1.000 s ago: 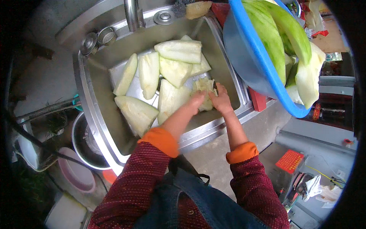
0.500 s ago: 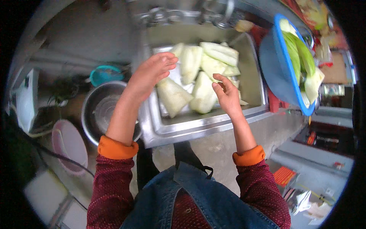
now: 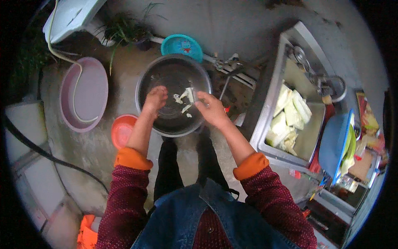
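Both my hands are over a wide metal basin (image 3: pixel 145 76) on the ground. Pale whitish-green scraps (image 3: pixel 186 108) are inside its outline; whether they are lying on the bottom or falling, I cannot tell. My left hand (image 3: pixel 155 99) is over the basin's left side, fingers loosely bent and a little blurred, with nothing seen in it. At the right side is my right hand (image 3: pixel 212 110), its thumb and fingers apart, close to the largest scrap. Peeled pale green gourd pieces (image 3: pixel 292 110) are piled in the steel sink (image 3: pixel 317 128) to the right.
A blue basin (image 3: pixel 331 143) with green pieces stands right of the sink. Around the metal basin are a turquoise basin (image 3: pixel 182 45), a small red basin (image 3: pixel 123 126) and a pink tub (image 3: pixel 89 76) with a hose (image 3: pixel 75 97) in it. A faucet (image 3: pixel 333 89) is at the sink's back.
My view has turned left from the sink to the metal basin. Both hands have moved from above the gourd pieces to above the basin, where pale scraps now show.
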{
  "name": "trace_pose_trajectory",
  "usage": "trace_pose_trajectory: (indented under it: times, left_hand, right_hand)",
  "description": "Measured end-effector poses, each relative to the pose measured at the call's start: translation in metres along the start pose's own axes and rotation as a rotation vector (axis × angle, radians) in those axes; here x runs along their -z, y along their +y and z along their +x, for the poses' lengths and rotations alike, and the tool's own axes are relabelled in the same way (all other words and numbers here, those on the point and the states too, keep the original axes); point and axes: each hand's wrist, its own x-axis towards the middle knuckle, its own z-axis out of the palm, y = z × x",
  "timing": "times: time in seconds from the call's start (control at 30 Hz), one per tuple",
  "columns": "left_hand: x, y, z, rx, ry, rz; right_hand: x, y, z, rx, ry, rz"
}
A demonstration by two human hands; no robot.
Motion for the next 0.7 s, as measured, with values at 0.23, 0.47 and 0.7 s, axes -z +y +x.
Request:
trace_pose_trajectory:
  times: [0.23, 0.47, 0.7]
  left_hand:
    - [0.014, -0.154, 0.078, 0.079, 0.198, 0.061]
    - [0.005, -0.225, 0.174, -0.332, 0.252, 0.836]
    - [-0.031, -0.268, 0.239, -0.368, 0.235, 1.274]
  right_hand:
    - [-0.091, 0.178, 0.075, -0.576, -0.156, -0.450]
    - [-0.131, 0.292, 0.138, -0.431, -0.147, -0.399]
    - [-0.179, 0.361, 0.189, -0.594, -0.142, -0.382]
